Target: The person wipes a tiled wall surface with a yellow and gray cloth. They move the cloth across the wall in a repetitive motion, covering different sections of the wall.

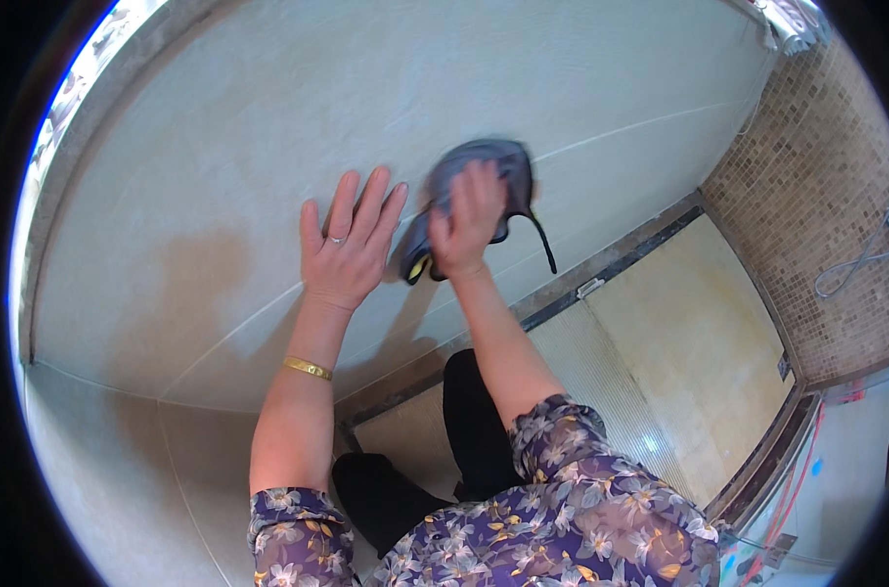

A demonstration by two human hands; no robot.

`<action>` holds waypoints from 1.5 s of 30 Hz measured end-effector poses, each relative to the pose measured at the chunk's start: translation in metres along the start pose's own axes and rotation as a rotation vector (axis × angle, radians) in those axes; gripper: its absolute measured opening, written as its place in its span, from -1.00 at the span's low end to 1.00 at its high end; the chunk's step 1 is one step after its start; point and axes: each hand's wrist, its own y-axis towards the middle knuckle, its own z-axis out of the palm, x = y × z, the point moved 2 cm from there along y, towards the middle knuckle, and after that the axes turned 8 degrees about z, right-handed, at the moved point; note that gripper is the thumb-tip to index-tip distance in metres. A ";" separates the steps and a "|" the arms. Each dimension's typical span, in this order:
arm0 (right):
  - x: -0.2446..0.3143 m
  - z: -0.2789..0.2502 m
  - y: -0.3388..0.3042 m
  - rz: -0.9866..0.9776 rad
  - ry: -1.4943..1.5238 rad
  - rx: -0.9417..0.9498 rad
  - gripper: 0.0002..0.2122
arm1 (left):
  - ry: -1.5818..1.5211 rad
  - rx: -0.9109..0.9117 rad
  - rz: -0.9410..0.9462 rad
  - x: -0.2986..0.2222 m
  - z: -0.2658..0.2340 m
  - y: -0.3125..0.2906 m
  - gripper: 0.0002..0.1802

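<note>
My right hand (472,217), a little blurred, presses a dark grey cloth (508,161) against the pale tiled wall (581,78). The cloth is bunched under the palm and fingers. A thin black strip dangles from its right side, and a small yellow-green patch shows at its lower left. To the left of the cloth, my left hand (352,249) is empty, its fingers stretched out and apart in front of the wall; whether it touches the tile I cannot tell. A ring and a gold bracelet are on that hand and wrist.
Below the wall lies a beige floor (704,293) with a ribbed strip and a dark border. A brown mosaic wall (806,196) stands at the right, with a grey cord (855,264) on it. Pink and red lines run at the lower right. A window edge curves along the upper left.
</note>
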 end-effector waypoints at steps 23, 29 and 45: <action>0.009 0.010 -0.137 0.959 -0.050 -0.144 -0.41 | -0.050 -0.062 -0.013 -0.004 0.009 0.015 -0.46; -0.006 0.015 -0.147 0.906 -0.031 -0.217 -0.45 | -0.051 -0.063 -0.023 0.001 0.005 0.013 -0.44; -0.065 0.015 -0.244 1.654 0.092 -0.445 -0.56 | 0.010 0.086 0.032 -0.034 0.028 -0.018 -0.37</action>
